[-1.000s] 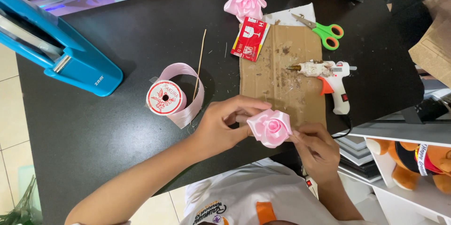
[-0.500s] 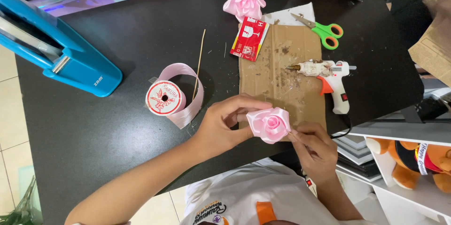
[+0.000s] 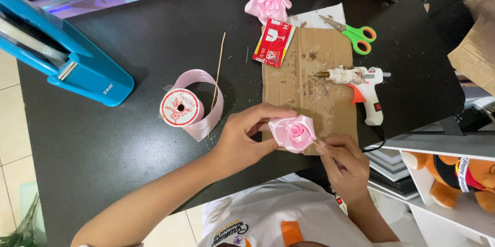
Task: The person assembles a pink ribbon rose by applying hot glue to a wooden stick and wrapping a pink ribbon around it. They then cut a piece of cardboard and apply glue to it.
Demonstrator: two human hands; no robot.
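Note:
A pink ribbon rose (image 3: 294,132) is held over the near edge of a cardboard sheet (image 3: 309,71) on the black table (image 3: 129,138). My left hand (image 3: 245,136) wraps the flower's left side, thumb and fingers pinching its petals. My right hand (image 3: 343,162) grips the thin stick at the flower's lower right. A second finished pink rose (image 3: 267,0) lies at the table's far edge. A spool of pink ribbon (image 3: 181,106) with a loose loop sits left of my left hand, and a bare wooden stick (image 3: 219,66) lies beside it.
A white glue gun (image 3: 361,84) rests on the cardboard's right side. Green-handled scissors (image 3: 350,31) and a small red packet (image 3: 273,45) lie behind it. A large blue tape dispenser (image 3: 62,53) stands at far left. A shelf with a plush toy (image 3: 454,180) is at right.
The rose has turned slightly between my fingers and shifted a little left. My hands stay in nearly the same place.

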